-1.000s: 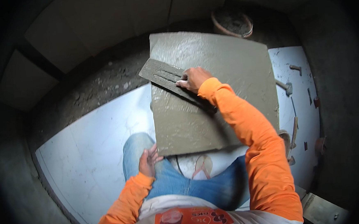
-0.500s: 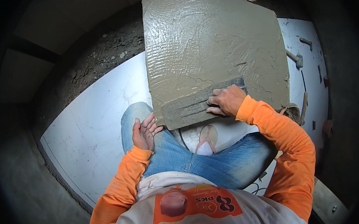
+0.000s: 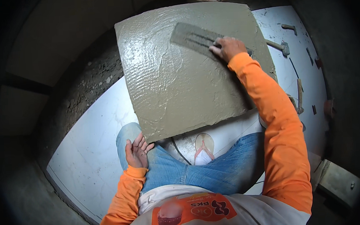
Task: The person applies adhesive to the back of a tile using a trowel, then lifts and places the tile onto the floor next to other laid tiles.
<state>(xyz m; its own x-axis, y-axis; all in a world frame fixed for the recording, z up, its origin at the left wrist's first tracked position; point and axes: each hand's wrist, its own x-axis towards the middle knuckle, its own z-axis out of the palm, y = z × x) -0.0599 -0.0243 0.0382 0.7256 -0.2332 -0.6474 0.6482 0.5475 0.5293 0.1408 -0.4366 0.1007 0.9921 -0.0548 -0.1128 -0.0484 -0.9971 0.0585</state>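
- Atop the wet grey slab (image 3: 166,92), we have a long, rectangular, mortar-smeared trowel (image 3: 188,37).
- Our right hand (image 3: 229,48) clamps it; most of it extends leftward.
- Our left hand (image 3: 137,152), fingers apart, is beside the slab's near-left corner.

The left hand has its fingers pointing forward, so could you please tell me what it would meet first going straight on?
Probably the near left corner of the mortar-coated slab, since the left hand has its fingers beside it; whether they touch or would slip underneath is unclear.
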